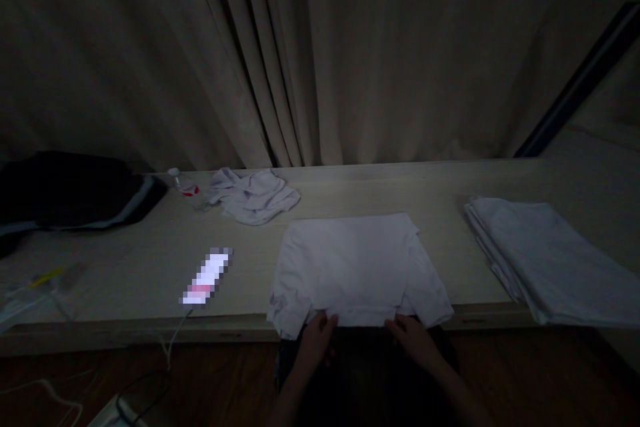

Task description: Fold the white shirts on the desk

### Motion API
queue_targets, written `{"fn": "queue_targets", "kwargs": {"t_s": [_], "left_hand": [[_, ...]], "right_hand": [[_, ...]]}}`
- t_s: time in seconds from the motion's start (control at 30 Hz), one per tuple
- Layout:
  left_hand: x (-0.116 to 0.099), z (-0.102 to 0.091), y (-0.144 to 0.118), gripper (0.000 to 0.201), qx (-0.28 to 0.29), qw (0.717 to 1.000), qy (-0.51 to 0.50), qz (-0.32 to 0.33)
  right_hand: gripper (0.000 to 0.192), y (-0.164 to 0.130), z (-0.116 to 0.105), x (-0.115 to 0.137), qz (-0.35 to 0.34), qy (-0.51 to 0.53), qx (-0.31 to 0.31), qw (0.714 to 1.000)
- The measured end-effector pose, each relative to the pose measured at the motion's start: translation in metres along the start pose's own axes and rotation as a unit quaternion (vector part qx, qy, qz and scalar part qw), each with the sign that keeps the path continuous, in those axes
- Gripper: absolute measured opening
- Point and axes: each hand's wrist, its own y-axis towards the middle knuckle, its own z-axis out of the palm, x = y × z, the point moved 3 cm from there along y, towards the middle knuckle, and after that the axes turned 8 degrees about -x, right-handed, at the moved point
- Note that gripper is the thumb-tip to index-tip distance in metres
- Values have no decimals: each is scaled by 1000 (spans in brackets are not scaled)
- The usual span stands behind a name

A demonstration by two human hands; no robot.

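A white T-shirt (360,260) lies on the pale table in front of me, partly folded, its two sleeves spread to the left and right. Its near edge reaches the table's front edge above my lap. My left hand (319,335) pinches that near edge on the left, thumb on top. On the right, my right hand (407,333) grips the same edge, its fingers partly hidden by the dim light. Between the two hands the hem runs nearly straight.
White folded cloth (545,253) is stacked at the right. Farther left lie a crumpled white cloth (255,195), a clear bottle (187,190), a lit phone (206,278) with a cable, dark clothing (75,190) and a clear plastic bag (40,293). A curtain (400,53) hangs behind the table.
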Motion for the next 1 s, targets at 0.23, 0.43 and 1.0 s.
{"fn": "queue_targets", "kwargs": {"t_s": [0.23, 0.43, 1.0], "left_hand": [[6, 0, -1, 26, 21, 1000, -22, -1], [1, 2, 0, 23, 16, 999, -26, -17], [-1, 6, 6, 35, -32, 999, -9, -37]], "right_hand": [[35, 5, 2, -5, -8, 11, 5, 1000], [32, 4, 1, -8, -12, 23, 27, 999], [48, 11, 5, -4, 72, 60, -11, 996]]}}
